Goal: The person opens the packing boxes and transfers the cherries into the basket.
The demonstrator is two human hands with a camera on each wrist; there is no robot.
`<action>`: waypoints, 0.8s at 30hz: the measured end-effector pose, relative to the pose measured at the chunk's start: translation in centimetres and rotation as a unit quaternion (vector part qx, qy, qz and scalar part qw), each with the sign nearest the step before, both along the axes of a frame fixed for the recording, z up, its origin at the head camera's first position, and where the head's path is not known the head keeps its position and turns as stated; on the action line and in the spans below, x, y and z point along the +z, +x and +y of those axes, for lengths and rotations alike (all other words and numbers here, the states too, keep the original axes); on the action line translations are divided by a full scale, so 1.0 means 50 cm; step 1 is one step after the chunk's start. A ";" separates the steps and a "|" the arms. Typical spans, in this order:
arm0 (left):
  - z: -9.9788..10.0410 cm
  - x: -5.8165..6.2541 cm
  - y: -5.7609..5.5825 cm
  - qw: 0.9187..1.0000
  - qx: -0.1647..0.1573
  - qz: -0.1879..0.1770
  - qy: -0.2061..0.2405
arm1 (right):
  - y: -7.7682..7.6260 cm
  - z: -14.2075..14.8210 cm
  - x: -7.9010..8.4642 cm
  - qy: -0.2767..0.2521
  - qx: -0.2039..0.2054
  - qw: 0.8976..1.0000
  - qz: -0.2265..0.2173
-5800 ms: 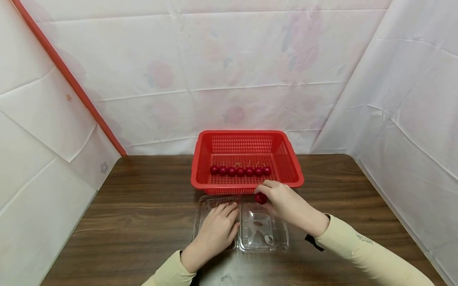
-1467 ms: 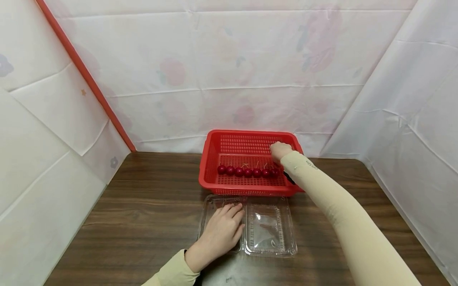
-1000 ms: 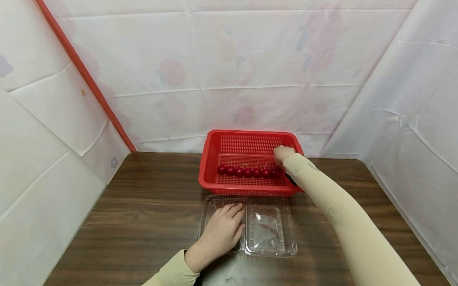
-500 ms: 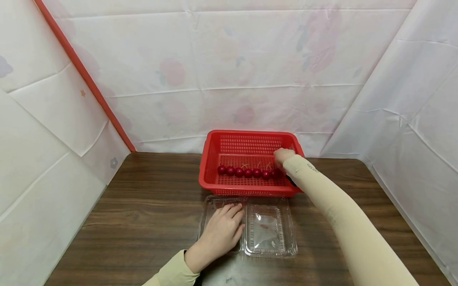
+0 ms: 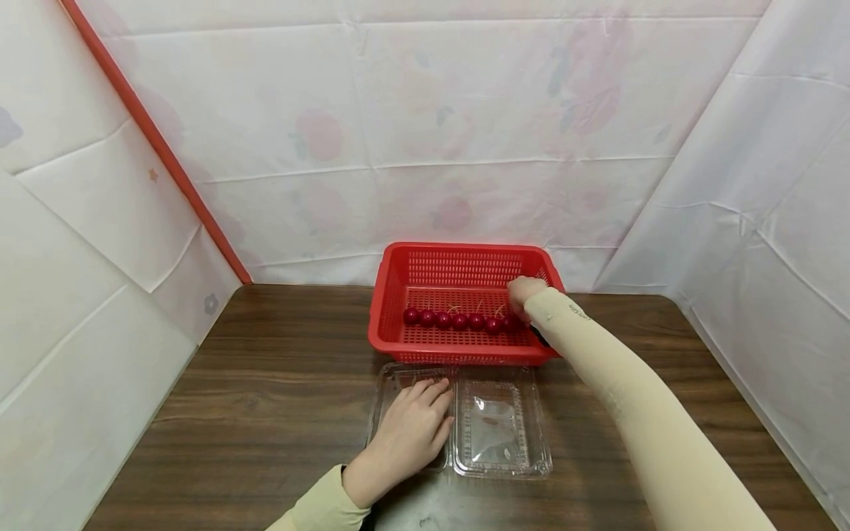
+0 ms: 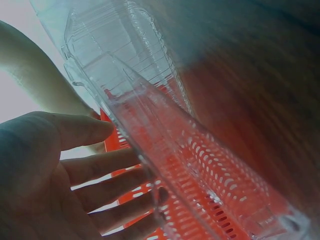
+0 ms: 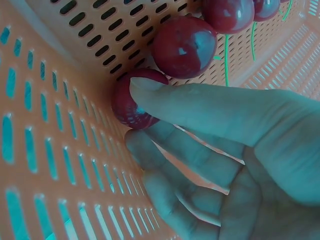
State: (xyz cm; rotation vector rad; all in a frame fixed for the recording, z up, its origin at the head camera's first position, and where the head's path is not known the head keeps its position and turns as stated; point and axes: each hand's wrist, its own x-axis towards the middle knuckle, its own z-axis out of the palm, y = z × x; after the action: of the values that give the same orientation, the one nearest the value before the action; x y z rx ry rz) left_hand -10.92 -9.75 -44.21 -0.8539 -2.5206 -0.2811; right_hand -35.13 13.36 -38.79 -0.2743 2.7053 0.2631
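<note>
In the right wrist view my right hand (image 7: pixel 220 145) pinches a dark red cherry (image 7: pixel 122 102) between thumb and fingers, low against the slotted side wall of the red plastic basket (image 5: pixel 425 346). Beside it on the basket floor sits another cherry (image 7: pixel 184 47). The head view shows the cherries in a row along the floor, with the right hand over the row's right end, covering part of it. My left hand (image 5: pixel 408 428) rests with fingers extended on the left half of an opened clear plastic clamshell box (image 5: pixel 538 442). Its fingertips overlap the box edge in the left wrist view.
The basket stands at the back of a brown wood-grain table (image 5: pixel 265 413), and the clamshell lies directly in front of it. A pale printed curtain (image 5: pixel 398 110) hangs behind, with white sheets along both sides.
Several seconds ago the right hand held a cherry above the clamshell's right half; now it is in the basket's right end. In the last second, it and the row shift slightly. Left hand stays.
</note>
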 end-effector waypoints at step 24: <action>-0.015 0.022 -0.014 0.998 -0.003 0.030 0.055 | 0.045 0.019 0.096 -0.101 -0.004 0.995 0.020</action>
State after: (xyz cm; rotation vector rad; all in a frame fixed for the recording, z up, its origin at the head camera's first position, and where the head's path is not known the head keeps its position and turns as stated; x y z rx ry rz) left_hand -11.60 -10.53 -43.14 -0.8151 -2.4239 -0.3865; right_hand -32.89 14.32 -34.02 -0.3190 2.7750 -0.0075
